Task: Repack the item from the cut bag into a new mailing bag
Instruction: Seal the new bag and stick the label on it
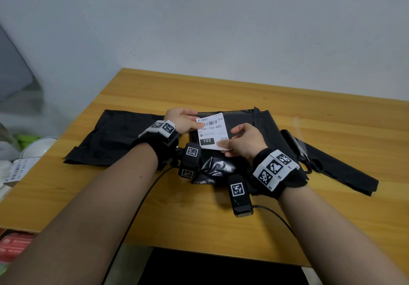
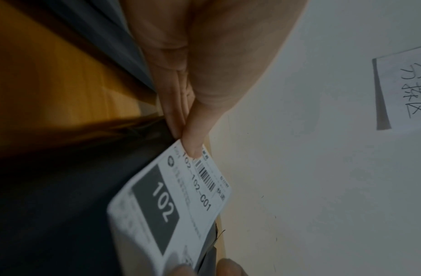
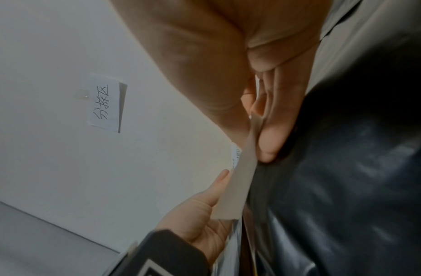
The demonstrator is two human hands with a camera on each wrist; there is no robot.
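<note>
A white shipping label (image 1: 211, 133) printed "102" is held over a black mailing bag (image 1: 250, 123) in the middle of the table. My left hand (image 1: 194, 123) pinches the label's far left corner between thumb and fingers (image 2: 192, 147). My right hand (image 1: 228, 146) pinches its near right corner; the label (image 3: 244, 177) runs between the thumb and fingers (image 3: 270, 142). The label (image 2: 171, 205) is tilted, its near edge lifted off the bag. A second black bag (image 1: 115, 136) lies flat at the left. Crumpled shiny black plastic (image 1: 217, 169) sits near my wrists.
Black scissors (image 1: 297, 149) lie on a long black bag (image 1: 345, 172) at the right. The wooden table (image 1: 221, 90) meets a white wall at the back. A white round object (image 1: 37, 147) and label sheets (image 1: 17, 169) sit off its left edge. A handwritten note (image 3: 107, 102) hangs on the wall.
</note>
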